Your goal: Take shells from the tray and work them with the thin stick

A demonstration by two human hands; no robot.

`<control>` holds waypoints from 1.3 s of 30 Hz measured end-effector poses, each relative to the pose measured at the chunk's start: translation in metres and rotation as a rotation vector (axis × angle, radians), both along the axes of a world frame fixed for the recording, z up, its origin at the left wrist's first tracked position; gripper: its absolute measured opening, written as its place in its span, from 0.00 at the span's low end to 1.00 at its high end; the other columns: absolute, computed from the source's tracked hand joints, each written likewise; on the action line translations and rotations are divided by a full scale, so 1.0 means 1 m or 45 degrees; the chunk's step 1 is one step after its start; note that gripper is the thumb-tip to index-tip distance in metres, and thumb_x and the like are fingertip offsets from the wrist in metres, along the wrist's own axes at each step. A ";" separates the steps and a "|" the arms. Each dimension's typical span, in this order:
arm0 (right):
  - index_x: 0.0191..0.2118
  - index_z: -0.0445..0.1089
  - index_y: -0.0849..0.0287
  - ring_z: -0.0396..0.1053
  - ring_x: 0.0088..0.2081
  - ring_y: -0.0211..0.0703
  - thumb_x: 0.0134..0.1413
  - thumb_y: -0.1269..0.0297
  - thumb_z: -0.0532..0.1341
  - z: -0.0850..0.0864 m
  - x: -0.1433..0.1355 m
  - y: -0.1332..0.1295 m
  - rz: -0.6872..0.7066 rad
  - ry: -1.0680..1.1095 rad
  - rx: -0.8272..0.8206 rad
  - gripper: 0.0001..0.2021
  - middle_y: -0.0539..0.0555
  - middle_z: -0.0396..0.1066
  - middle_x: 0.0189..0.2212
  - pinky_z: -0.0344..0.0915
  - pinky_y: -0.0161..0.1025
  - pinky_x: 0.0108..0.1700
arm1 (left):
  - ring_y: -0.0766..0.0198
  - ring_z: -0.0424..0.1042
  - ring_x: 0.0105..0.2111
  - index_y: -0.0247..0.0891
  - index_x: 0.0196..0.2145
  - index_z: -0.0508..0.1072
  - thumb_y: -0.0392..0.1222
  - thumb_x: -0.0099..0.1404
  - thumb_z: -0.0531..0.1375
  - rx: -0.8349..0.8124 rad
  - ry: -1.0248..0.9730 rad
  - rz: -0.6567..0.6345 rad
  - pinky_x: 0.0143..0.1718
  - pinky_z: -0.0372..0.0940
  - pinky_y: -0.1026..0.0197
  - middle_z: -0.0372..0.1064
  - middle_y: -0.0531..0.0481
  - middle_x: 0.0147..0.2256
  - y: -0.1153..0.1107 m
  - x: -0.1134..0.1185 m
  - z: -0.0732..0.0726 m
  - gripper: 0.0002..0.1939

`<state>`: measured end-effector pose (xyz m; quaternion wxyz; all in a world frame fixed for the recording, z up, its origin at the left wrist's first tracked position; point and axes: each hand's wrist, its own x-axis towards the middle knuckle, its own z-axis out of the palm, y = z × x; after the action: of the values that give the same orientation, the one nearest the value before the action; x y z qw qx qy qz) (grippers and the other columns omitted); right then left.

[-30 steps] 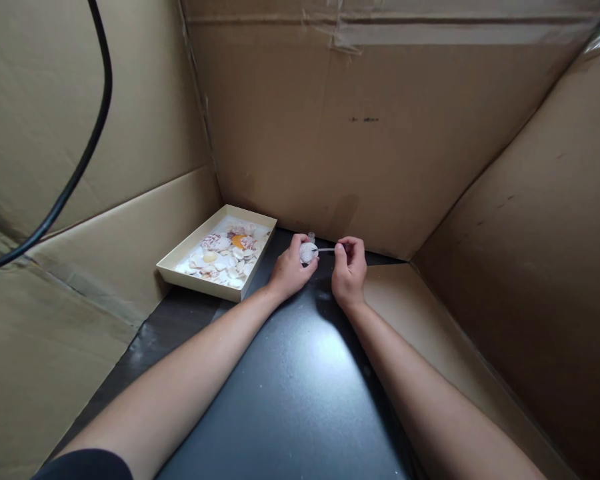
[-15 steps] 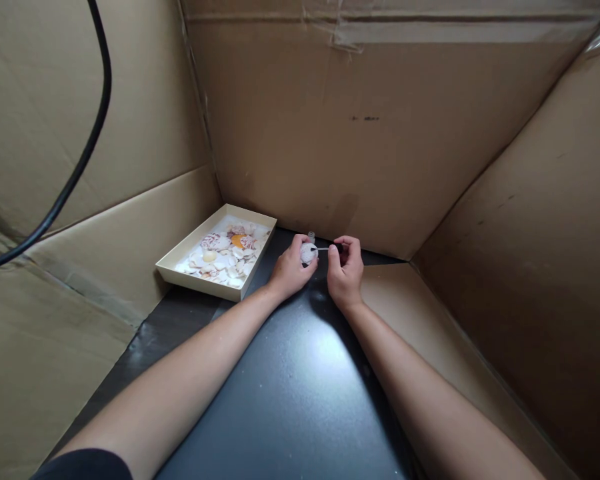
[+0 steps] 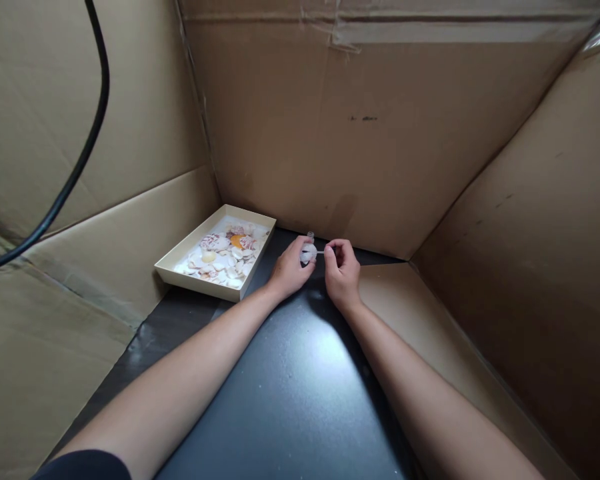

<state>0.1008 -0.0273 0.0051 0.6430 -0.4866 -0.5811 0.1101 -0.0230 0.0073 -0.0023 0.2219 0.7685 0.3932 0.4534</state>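
Near the back of the dark table, my left hand (image 3: 290,272) curls its fingers round a small, rounded, whitish shell (image 3: 307,253). Between thumb and fingers, my right hand (image 3: 343,272) pinches a thin pale brush (image 3: 321,252). Its dark tip lies against or just over the shell; contact is too small to make out. Just beyond my left fingertips stands a small clear bottle (image 3: 311,235), partly hidden by that hand. To the left, a shallow cream tray (image 3: 200,285) holds several seashells (image 3: 225,257), white, striped and one orange.
Cardboard walls (image 3: 330,133) enclose the dark table (image 3: 280,400) at the back and both sides. A flat cardboard piece (image 3: 400,293) lies right of my right hand. A black cable (image 3: 100,100) hangs at the upper left.
My right hand has shifted slightly left and down, bringing the brush farther over the shell. In my left hand, the shell looks turned, showing a smoother white face.
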 end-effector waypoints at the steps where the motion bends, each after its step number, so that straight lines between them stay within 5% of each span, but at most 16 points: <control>1: 0.36 0.64 0.58 0.58 0.26 0.35 0.58 0.60 0.55 0.000 0.000 0.000 -0.007 -0.003 -0.005 0.08 0.47 0.62 0.27 0.57 0.34 0.31 | 0.63 0.70 0.39 0.40 0.47 0.63 0.36 0.59 0.57 -0.019 0.001 -0.009 0.42 0.64 0.62 0.69 0.48 0.41 0.000 0.000 0.000 0.17; 8: 0.36 0.64 0.58 0.58 0.27 0.35 0.57 0.59 0.55 -0.002 0.001 0.001 -0.006 0.019 -0.001 0.08 0.47 0.61 0.27 0.57 0.34 0.31 | 0.63 0.71 0.33 0.41 0.47 0.62 0.36 0.58 0.57 -0.116 0.051 0.077 0.34 0.63 0.63 0.70 0.50 0.36 -0.001 0.001 0.002 0.18; 35: 0.36 0.63 0.58 0.59 0.27 0.35 0.54 0.62 0.55 0.000 0.000 0.000 0.050 0.040 -0.035 0.06 0.47 0.62 0.27 0.57 0.34 0.30 | 0.64 0.70 0.32 0.42 0.48 0.63 0.35 0.57 0.57 -0.193 0.122 -0.035 0.34 0.62 0.64 0.70 0.52 0.33 0.002 0.000 -0.003 0.19; 39: 0.37 0.64 0.58 0.58 0.26 0.35 0.54 0.61 0.57 -0.002 0.000 0.000 -0.080 -0.014 -0.049 0.07 0.47 0.61 0.27 0.57 0.34 0.31 | 0.64 0.70 0.32 0.41 0.48 0.63 0.37 0.58 0.56 -0.214 0.107 -0.038 0.34 0.62 0.64 0.71 0.52 0.34 0.003 0.001 -0.004 0.18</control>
<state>0.1006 -0.0271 0.0034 0.6334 -0.5175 -0.5669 0.0981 -0.0221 0.0099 -0.0059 0.2758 0.7714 0.4272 0.3827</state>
